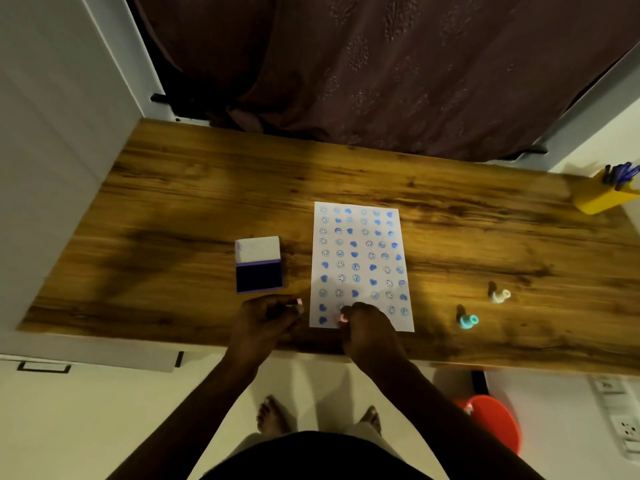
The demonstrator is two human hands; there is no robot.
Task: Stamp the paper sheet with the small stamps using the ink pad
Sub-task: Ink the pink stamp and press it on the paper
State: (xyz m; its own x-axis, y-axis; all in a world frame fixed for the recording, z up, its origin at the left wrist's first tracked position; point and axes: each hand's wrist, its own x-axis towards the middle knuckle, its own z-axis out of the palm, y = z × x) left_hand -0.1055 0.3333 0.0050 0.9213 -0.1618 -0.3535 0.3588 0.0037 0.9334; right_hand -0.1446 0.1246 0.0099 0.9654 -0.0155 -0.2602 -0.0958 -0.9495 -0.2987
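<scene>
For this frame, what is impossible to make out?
Head view only:
- Bottom rows of the paper sheet: covered by the right hand.
- Small pink things at the fingertips of the right hand and the left hand: mostly hidden by fingers, probably stamps.
- Pens in the yellow holder: blurred, partly cut by the right edge.

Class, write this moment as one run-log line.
white paper sheet: nearly filled with blue stamps | right hand: pink stamp on bottom row | left hand: holds pink stamp | blue ink pad: open

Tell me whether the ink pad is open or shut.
Open. The ink pad shows its dark blue inking surface, with the pale lid flipped back behind it on the table.
</scene>
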